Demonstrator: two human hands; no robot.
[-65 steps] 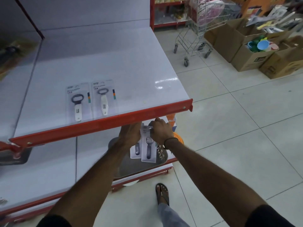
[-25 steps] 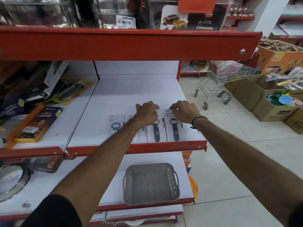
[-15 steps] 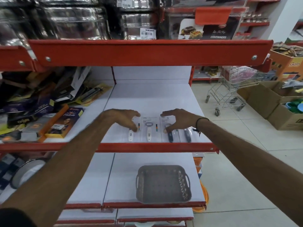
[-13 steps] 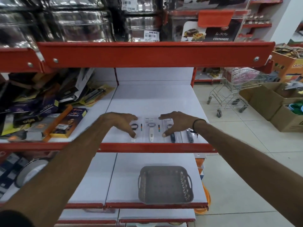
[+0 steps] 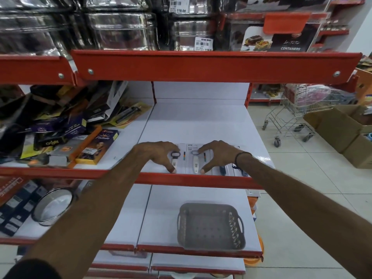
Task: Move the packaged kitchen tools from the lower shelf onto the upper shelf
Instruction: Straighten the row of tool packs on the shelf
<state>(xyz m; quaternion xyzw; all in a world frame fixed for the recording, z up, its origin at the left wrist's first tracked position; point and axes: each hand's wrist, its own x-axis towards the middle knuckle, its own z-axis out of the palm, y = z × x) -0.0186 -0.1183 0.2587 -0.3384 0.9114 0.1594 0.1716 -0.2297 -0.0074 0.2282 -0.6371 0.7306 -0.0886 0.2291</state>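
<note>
Several packaged kitchen tools lie flat in a row near the front edge of the white upper shelf (image 5: 197,121). One white-handled tool pack (image 5: 194,161) shows between my hands, another (image 5: 174,161) is partly under my left hand, and dark-handled packs (image 5: 222,169) lie under my right hand. My left hand (image 5: 159,155) hovers with spread fingers, its thumb tip touching the shelf by the packs. My right hand (image 5: 217,155) arches over the packs, fingers apart, thumb tip down. Neither hand holds a pack. On the lower shelf (image 5: 161,214) stands a grey basket (image 5: 210,225).
Boxed goods (image 5: 60,133) are piled on the shelf section to the left. Steel containers (image 5: 120,31) fill the top shelf behind a red rail (image 5: 201,66). A shopping trolley (image 5: 296,115) and cardboard boxes (image 5: 342,129) stand on the tiled floor to the right.
Both hands brought two packs up from the lower shelf, laid them beside the two on the upper shelf, then let go and spread over the row. My view rose.
</note>
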